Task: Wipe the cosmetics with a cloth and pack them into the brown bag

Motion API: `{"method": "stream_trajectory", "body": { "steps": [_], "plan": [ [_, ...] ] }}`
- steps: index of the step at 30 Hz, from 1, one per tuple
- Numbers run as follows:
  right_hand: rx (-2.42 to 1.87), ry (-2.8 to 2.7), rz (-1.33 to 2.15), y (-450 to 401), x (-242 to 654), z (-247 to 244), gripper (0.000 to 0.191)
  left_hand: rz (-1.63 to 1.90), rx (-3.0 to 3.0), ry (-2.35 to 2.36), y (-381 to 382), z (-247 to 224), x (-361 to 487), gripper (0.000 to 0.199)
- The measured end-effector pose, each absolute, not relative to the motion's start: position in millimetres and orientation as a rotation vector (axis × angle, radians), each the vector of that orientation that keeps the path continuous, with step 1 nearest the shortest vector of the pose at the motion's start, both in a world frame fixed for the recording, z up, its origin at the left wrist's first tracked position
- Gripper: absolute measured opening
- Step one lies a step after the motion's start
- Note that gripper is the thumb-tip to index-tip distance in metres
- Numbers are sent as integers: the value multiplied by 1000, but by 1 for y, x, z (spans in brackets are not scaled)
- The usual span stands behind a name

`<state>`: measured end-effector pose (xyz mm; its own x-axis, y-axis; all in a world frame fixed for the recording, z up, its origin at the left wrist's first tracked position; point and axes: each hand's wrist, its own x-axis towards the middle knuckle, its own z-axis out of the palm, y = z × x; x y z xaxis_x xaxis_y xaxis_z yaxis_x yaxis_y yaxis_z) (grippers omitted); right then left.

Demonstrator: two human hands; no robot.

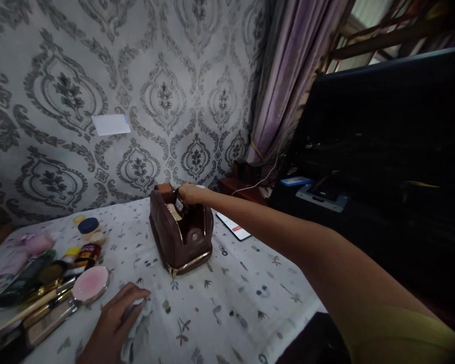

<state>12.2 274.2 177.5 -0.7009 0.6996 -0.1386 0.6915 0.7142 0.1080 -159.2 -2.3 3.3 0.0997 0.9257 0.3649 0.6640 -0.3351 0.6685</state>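
A brown leather-look makeup bag stands upright on the cloth-covered table, its gold zipper undone and its top gaping. A pale item shows inside it; the rest of the inside is dark. My right hand is closed at the bag's far upper edge, its fingertips partly hidden. In front of the bag, to the left, my left hand curls its fingers around a pale, crumpled, see-through wrapper. Near that hand lies a round pink compact.
Brushes, a dark green bottle, a blue-lidded jar and other cosmetics crowd the table's left side. A phone with a lit screen lies right of the bag. A patterned wall stands behind; a large black panel rises at right.
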Motion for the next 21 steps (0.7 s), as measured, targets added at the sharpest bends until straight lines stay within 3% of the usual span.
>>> {"method": "stream_trajectory", "body": {
  "steps": [9,21],
  "plan": [
    [1114,2699,-131,302,16,172,21,1106,2059,1559,-1,6,-158,21],
    [969,2705,105,295,18,177,25,1094,2047,1559,-1,10,-156,20]
  ]
}}
